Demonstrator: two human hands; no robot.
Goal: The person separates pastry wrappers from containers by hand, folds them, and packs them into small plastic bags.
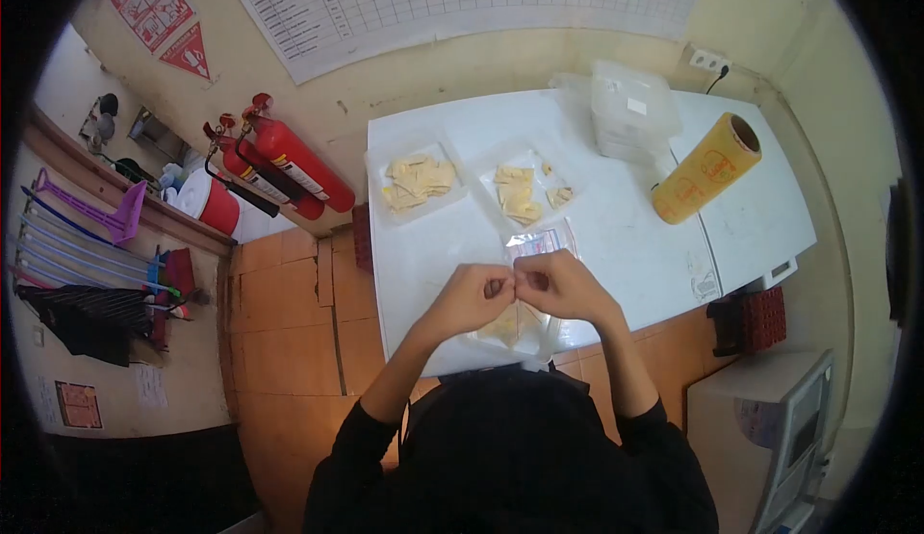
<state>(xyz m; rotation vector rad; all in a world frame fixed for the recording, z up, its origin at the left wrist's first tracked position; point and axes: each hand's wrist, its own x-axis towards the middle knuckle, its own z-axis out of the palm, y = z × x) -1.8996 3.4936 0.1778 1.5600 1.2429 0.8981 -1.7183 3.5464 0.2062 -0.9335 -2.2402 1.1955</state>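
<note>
My left hand [470,300] and my right hand [566,289] meet over the table's near edge, fingers curled and fingertips pinched together. What lies between the fingertips is too small to make out. Just beyond them is a clear plastic packet with a printed label [541,241], partly covered by my hands. Pale yellow pieces in clear plastic [502,326] show below my hands, mostly hidden. Farther back, a clear tray [444,209] holds a heap of pale yellow, flat folded pieces. Beside it, another clear tray [568,164] holds a smaller heap and a few separate bits.
On the white table [626,245] stand stacked clear containers [630,115] and a large yellow roll [705,170] with red writing. Red fire extinguishers [298,164] hang left of the table. Red crates [760,320] and a white appliance [756,438] are at the right.
</note>
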